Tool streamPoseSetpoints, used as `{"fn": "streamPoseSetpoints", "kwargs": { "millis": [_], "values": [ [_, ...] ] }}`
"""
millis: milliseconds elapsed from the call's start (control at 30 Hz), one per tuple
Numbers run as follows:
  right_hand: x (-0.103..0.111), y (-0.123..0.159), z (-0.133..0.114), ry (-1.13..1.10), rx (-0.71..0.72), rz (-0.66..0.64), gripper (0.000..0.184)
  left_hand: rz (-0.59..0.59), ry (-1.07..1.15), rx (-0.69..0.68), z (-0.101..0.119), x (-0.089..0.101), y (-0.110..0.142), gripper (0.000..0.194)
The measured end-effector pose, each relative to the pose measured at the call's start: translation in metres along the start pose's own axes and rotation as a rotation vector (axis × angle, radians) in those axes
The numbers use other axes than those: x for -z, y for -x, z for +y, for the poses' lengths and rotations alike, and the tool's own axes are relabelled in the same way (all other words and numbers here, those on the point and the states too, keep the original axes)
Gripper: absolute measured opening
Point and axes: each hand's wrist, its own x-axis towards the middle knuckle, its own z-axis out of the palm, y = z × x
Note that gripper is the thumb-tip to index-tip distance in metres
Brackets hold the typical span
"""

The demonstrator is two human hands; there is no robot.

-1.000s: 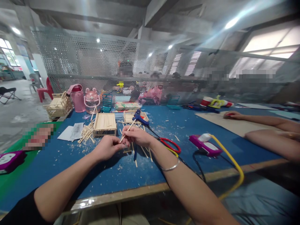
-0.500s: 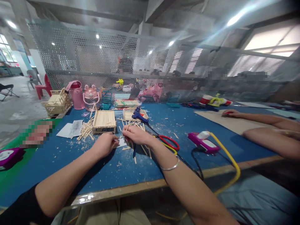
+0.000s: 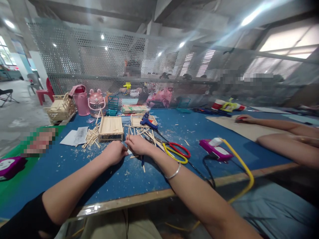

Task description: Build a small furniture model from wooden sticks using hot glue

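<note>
My right hand point(image 3: 137, 144) is closed around a thin wooden stick point(image 3: 128, 132), which points up from its fingers. Close beside it, my left hand point(image 3: 115, 152) is closed, its fingertips pinching a small piece of white paper point(image 3: 129, 151) that my fingers mostly cover. The two hands nearly touch above the blue table point(image 3: 104, 186). Just beyond them stands a tray-like frame of wooden sticks point(image 3: 111, 127). Loose sticks point(image 3: 91, 136) lie to its left, and more sticks are scattered past my right hand. A blue glue gun point(image 3: 149, 121) rests behind that hand.
Scissors with red and yellow handles point(image 3: 177, 153) lie right of my right forearm. A purple power strip point(image 3: 216, 151) with a yellow cable sits farther right. Pink bottles point(image 3: 81, 103) stand at the back left. Another person's hand point(image 3: 245, 119) rests on brown cardboard point(image 3: 224, 125).
The stick has gone from slanting between both hands to nearly upright in my right hand. White paper came into view at my left fingertips. My right hand moved slightly left.
</note>
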Motion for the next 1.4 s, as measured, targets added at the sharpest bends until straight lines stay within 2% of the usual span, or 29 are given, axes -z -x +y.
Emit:
{"fn": "streamPoseSetpoints", "kwargs": {
  "millis": [100, 267, 400, 567, 667, 1000, 1100, 1267, 1400],
  "values": [
    [-0.002, -0.001, 0.0, -0.021, -0.004, -0.041, 0.021, 0.001, 0.019, 0.011, 0.0, -0.001, -0.001, 0.019],
    [-0.005, -0.002, 0.0, 0.012, -0.054, 0.033, 0.021, -0.008, 0.03, 0.017, 0.0, -0.001, -0.002, 0.021],
    [-0.003, 0.001, 0.0, -0.004, -0.03, -0.02, 0.021, -0.03, 0.073, 0.016, 0.001, 0.001, -0.002, 0.02],
    [0.007, 0.002, 0.006, -0.136, -0.012, 0.128, 0.021, -0.044, 0.094, 0.048, 0.002, 0.002, -0.003, 0.019],
    [0.014, -0.001, 0.01, -0.125, 0.015, 0.185, 0.022, -0.038, 0.078, 0.035, 0.002, 0.002, -0.002, 0.021],
    [0.016, -0.003, 0.008, -0.054, 0.027, 0.203, 0.022, -0.027, 0.066, 0.036, 0.001, 0.002, 0.0, 0.021],
    [0.014, -0.002, 0.009, -0.123, 0.027, 0.174, 0.022, -0.03, 0.081, 0.022, -0.001, 0.0, -0.001, 0.021],
    [0.006, -0.001, 0.009, -0.279, 0.046, 0.029, 0.026, -0.007, 0.096, 0.043, -0.001, -0.001, -0.001, 0.018],
    [0.001, 0.002, 0.009, -0.297, 0.03, -0.012, 0.025, 0.002, 0.068, 0.023, 0.0, 0.0, 0.0, 0.018]
  ]
}}
